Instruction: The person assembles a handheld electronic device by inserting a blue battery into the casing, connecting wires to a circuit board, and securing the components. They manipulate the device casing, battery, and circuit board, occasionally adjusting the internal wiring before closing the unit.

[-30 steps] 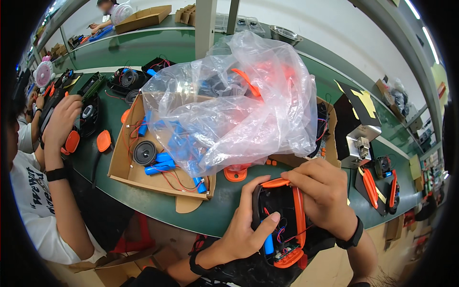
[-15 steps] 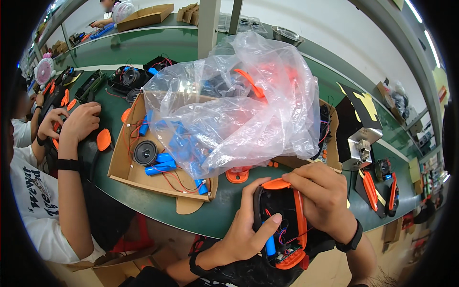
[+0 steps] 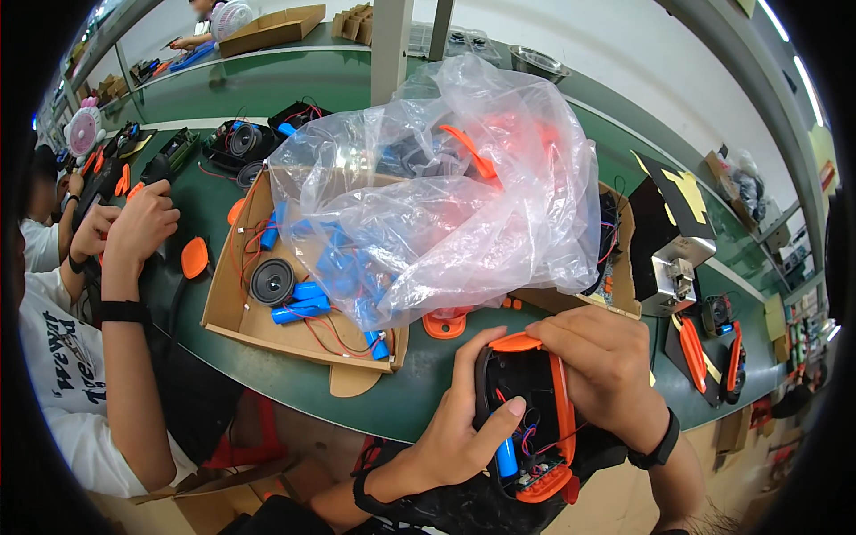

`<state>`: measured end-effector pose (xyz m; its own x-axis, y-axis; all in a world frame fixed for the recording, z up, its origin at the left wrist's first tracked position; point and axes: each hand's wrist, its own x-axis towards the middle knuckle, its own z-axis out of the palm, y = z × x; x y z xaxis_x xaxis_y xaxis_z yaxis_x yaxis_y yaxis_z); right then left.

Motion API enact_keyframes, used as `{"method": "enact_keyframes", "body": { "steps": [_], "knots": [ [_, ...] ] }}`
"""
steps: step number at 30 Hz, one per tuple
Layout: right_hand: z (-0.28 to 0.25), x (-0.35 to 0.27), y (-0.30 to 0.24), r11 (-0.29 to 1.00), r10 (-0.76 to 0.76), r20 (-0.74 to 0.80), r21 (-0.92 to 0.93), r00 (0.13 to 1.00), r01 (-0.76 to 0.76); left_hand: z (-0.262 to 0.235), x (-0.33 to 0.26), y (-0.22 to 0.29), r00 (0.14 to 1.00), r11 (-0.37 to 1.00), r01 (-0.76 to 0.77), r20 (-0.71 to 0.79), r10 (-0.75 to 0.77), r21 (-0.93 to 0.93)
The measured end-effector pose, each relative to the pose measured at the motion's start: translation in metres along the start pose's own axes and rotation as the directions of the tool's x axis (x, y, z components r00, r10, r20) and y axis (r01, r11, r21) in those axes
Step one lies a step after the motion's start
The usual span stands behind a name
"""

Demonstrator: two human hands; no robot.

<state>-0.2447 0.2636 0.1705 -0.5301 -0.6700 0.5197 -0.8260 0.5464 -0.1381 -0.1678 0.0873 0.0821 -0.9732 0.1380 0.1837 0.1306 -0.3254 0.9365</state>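
My left hand (image 3: 459, 437) is wrapped round the left side of an open black plastic housing (image 3: 524, 379) with orange trim, its thumb reaching over the rim. My right hand (image 3: 602, 370) grips the upper right edge, fingers pinching beside the orange end piece (image 3: 515, 342). Down the right side runs an orange strip (image 3: 560, 406), partly covered by my right hand. Within the housing are a blue cylindrical battery (image 3: 506, 459), thin red and blue wires, and a small circuit board near the orange bottom piece (image 3: 546, 486). The housing rests low, over my lap, in front of the table edge.
Beyond it, a cardboard box (image 3: 227, 308) holds blue batteries and a round speaker (image 3: 272, 282). A clear plastic bag (image 3: 446, 223) with orange parts lies over the boxes. At right stands a metal fixture (image 3: 678, 272). A co-worker's hands (image 3: 143, 223) work at left.
My hands and the housing stay almost in place. At left, the co-worker's hands have shifted slightly left.
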Motion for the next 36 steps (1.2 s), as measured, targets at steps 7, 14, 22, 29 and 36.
{"method": "enact_keyframes", "body": {
  "steps": [7,14,22,29,36],
  "knots": [
    [-0.005,0.004,0.001,1.000,-0.017,0.094,0.026,0.995,0.014,-0.001,0.000,0.003,1.000,1.000,0.022,0.018,-0.022,-0.003],
    [-0.015,0.022,0.000,0.996,-0.083,0.167,-0.009,0.982,0.085,-0.004,-0.001,-0.006,0.996,0.995,-0.075,0.043,0.072,0.071],
    [-0.019,0.032,-0.008,0.970,-0.130,0.289,-0.161,0.949,0.182,-0.001,-0.009,-0.013,0.997,0.992,-0.054,0.044,0.059,-0.114],
    [-0.032,0.037,-0.012,0.990,-0.076,0.419,-0.080,0.905,0.120,-0.018,-0.010,-0.007,0.820,0.510,-0.545,0.295,0.490,0.665],
    [-0.005,0.026,-0.002,0.986,-0.122,0.162,-0.097,0.979,0.139,-0.020,-0.005,-0.011,0.925,0.770,-0.378,0.172,0.339,0.514]
  ]
}}
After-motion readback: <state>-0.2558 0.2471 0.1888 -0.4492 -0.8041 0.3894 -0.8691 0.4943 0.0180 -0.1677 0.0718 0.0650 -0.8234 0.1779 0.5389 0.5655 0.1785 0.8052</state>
